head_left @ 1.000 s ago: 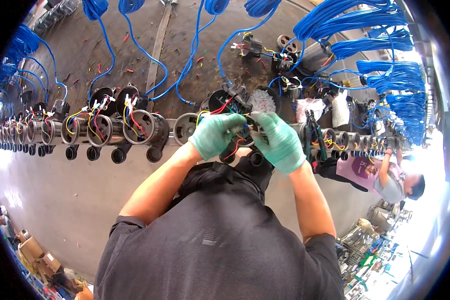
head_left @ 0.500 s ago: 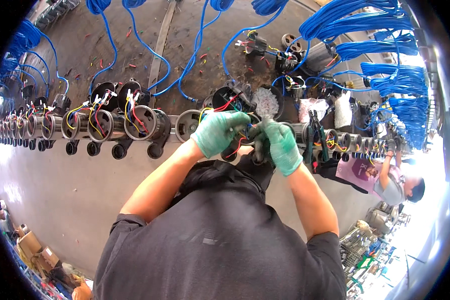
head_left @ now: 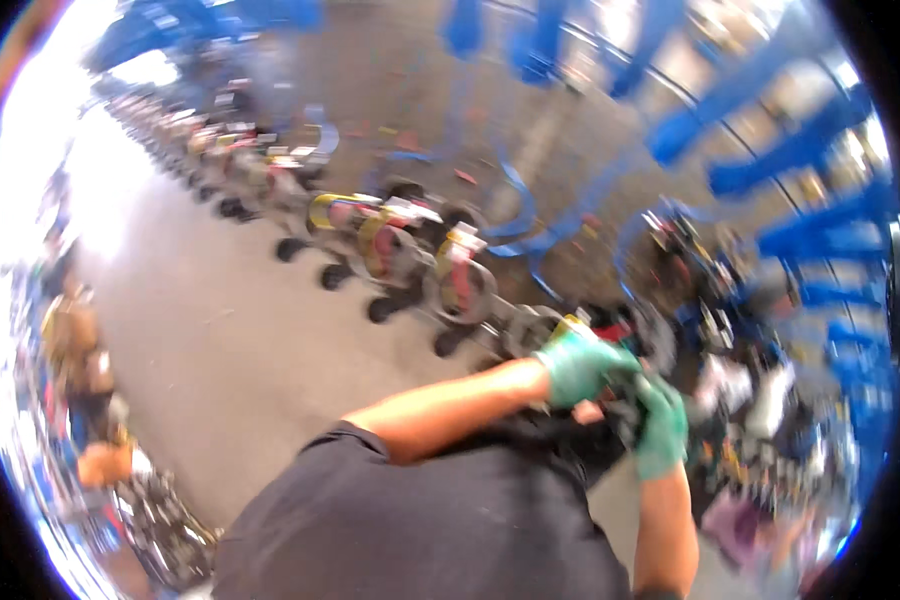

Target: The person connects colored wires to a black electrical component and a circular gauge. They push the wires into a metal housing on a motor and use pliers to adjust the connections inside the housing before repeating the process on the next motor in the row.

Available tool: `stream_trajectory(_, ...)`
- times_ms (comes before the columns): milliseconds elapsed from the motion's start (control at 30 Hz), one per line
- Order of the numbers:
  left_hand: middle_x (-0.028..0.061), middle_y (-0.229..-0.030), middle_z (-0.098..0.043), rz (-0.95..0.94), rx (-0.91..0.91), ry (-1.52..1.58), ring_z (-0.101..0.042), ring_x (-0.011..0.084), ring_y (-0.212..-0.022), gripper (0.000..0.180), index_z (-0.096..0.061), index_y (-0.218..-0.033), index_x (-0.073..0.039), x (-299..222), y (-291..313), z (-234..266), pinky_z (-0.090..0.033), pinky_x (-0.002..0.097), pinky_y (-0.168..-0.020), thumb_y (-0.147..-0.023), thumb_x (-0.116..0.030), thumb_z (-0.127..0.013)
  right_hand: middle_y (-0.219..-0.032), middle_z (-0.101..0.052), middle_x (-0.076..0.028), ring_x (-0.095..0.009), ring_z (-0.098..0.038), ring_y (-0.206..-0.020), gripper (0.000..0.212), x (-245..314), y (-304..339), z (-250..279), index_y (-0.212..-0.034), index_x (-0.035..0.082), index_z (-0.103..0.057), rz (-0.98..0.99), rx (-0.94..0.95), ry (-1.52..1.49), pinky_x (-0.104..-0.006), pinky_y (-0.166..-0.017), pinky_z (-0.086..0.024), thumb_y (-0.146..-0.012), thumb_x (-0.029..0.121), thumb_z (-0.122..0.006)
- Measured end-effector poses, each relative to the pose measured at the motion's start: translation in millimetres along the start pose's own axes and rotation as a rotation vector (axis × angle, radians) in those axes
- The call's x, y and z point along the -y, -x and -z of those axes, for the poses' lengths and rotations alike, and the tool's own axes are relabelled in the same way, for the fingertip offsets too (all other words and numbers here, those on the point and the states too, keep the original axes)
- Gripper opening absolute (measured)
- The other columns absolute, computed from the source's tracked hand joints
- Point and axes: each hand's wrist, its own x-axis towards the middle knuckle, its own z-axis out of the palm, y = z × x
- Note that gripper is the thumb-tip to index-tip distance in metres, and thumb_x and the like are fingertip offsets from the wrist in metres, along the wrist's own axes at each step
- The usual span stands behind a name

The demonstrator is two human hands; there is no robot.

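Yellow wiring (head_left: 570, 327) sits right of centre in the head view, just above the left gloved hand (head_left: 582, 368); the right hand (head_left: 662, 425) is close beside it, perhaps so both reach one spot, but blur hides whether either grips anything. Wired metal cylinders (head_left: 460, 290) line toward upper left, blue coils (head_left: 700, 120) crowd upper right, and the hands block what lies between.

Workshop, assembly-line type. Evidence: long brown desk (head_left: 400, 85), scrap-strewn; row of matching metal cylinders (head_left: 484, 300) with coloured wires (head_left: 460, 272) along its near edge; blue cable bundles (head_left: 710, 115) toward its far edge.
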Motion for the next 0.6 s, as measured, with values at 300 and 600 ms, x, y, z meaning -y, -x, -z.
stream_trajectory(300,0.0086,-0.096,-0.077,0.147,-0.122,0.008,-0.072,0.0233,-0.084,0.026,-0.075,-0.110,-0.011,-14.2,-5.6,-1.3,-0.055,0.0354,-0.075,-0.087,-0.001,-0.069,-0.108,-0.070,-0.016,-0.034,-0.070,-0.093,0.029,-5.9,-14.3,37.5,-0.121,0.002,-0.065,1.179,-0.028,1.133,-0.0414,-0.080,-0.056,-0.092,0.001,-0.070)
stream_trajectory(600,0.0072,-0.096,-0.076,0.198,-0.068,0.008,-0.070,0.0251,-0.085,0.028,-0.074,-0.113,-0.012,-12.8,-10.7,5.7,-0.053,0.0377,-0.078,-0.089,0.000,-0.068,-0.101,-0.071,-0.017,-0.037,-0.070,-0.089,0.027,-0.9,-30.5,39.5,-0.113,0.004,-0.068,1.278,0.004,1.200,-0.0421,-0.078,-0.057,-0.090,-0.008,-0.065)
